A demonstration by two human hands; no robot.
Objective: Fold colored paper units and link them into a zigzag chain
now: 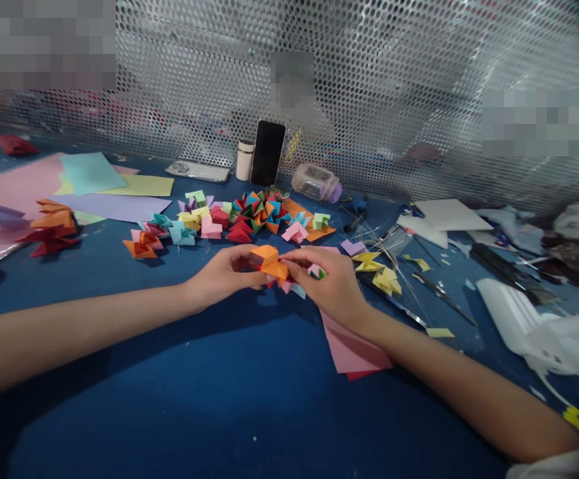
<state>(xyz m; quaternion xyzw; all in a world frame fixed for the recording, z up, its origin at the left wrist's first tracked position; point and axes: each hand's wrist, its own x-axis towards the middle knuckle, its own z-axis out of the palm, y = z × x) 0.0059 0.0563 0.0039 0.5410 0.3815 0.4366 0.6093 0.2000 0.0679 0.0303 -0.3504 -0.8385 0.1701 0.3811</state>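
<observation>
Between my two hands is a cluster of folded origami paper pieces (273,261), orange on top, with bits of red, pink, light blue and green below. My left hand (222,278) closes on its left side, thumb and fingers around the edge. On the other side my right hand (333,285) pinches the orange piece, thumb against index finger. Their grip hides part of the cluster. Just behind lie loose folded paper pieces (211,227) in several colours and a larger multicoloured paper ball (258,211). Pink paper sheets (352,342) lie partly under my right hand and forearm.
A phone (268,153) leans beside a white cylinder (244,159) near the perforated metal panel (209,86). A jar (314,182) lies on its side. To the right are tweezers (444,298), yellow folded pieces (387,281) and a white glue gun (514,316).
</observation>
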